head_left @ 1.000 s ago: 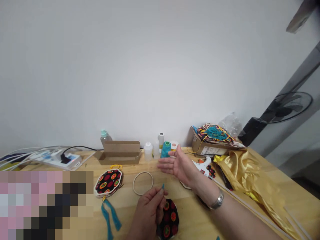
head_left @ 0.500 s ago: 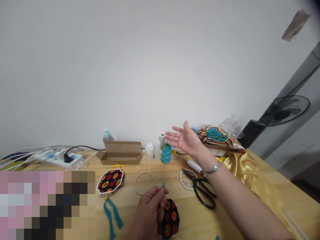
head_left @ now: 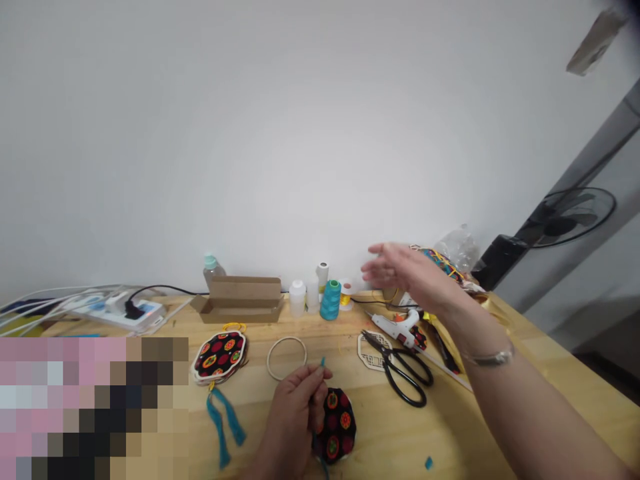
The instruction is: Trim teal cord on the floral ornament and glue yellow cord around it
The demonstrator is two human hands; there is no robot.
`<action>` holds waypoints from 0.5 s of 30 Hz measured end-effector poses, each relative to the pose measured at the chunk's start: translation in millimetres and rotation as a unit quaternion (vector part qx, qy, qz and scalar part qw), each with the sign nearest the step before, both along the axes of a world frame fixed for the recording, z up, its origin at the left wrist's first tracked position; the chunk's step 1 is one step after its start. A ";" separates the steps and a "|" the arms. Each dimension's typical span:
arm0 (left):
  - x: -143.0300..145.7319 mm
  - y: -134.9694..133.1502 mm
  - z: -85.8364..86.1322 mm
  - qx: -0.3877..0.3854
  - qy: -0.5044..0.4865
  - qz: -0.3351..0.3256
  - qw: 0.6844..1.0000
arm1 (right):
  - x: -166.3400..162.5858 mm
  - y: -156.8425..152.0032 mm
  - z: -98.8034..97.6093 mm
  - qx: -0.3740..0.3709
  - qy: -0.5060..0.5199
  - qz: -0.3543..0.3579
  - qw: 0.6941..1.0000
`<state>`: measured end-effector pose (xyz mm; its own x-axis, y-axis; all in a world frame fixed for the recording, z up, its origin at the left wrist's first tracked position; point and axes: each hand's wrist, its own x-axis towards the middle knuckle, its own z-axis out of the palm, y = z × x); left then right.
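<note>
My left hand [head_left: 296,408] is closed in a pinch on a short teal thread [head_left: 322,363], low in the middle, and also grips a black fabric disc [head_left: 339,425] with red and orange flowers. My right hand [head_left: 406,272] hangs in the air with fingers stretched out, palm down, above the glue gun [head_left: 400,327] and just in front of a cardboard box of coloured scraps [head_left: 440,261]. It holds nothing. Black scissors [head_left: 404,375] lie on a carved wooden piece [head_left: 371,351] below it.
A wooden ring [head_left: 286,357], a finished flowered ornament [head_left: 220,353] with a teal tassel [head_left: 223,427], a teal thread spool [head_left: 331,299], white bottles [head_left: 297,297], an open flat carton [head_left: 241,299], a power strip [head_left: 131,312] and gold fabric [head_left: 493,313] lie on the wooden table [head_left: 400,440]. A fan [head_left: 570,217] stands right.
My right hand rose from low over the table, turned from palm up to palm down and swung right toward the scrap box. The left hand kept its pinch on the thread.
</note>
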<state>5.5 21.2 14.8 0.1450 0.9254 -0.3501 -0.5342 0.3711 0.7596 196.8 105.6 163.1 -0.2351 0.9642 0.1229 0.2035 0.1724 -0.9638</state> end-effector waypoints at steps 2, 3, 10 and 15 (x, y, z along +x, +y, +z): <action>-0.3 0.3 0.2 0.000 -0.003 0.002 1.000 | 11.5 -16.7 -17.6 0.043 -0.220 -0.004 0.975; -0.4 0.3 0.0 -0.003 -0.003 0.001 1.000 | 17.4 -25.7 -28.6 0.059 -0.315 -0.007 0.947; 0.4 -1.5 -2.8 -0.027 -0.015 -0.020 0.999 | 41.4 -75.2 -105.0 -0.019 -0.545 -0.039 0.837; 0.9 -1.1 -2.2 -0.028 -0.007 -0.024 0.999 | 37.7 -81.3 -131.1 0.009 -0.552 -0.051 0.832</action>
<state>6.4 20.1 12.6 0.1939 0.8964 -0.3985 -0.5246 0.4380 0.7300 234.5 24.3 31.9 -0.1315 0.9863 -0.0993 0.9779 0.1127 -0.1760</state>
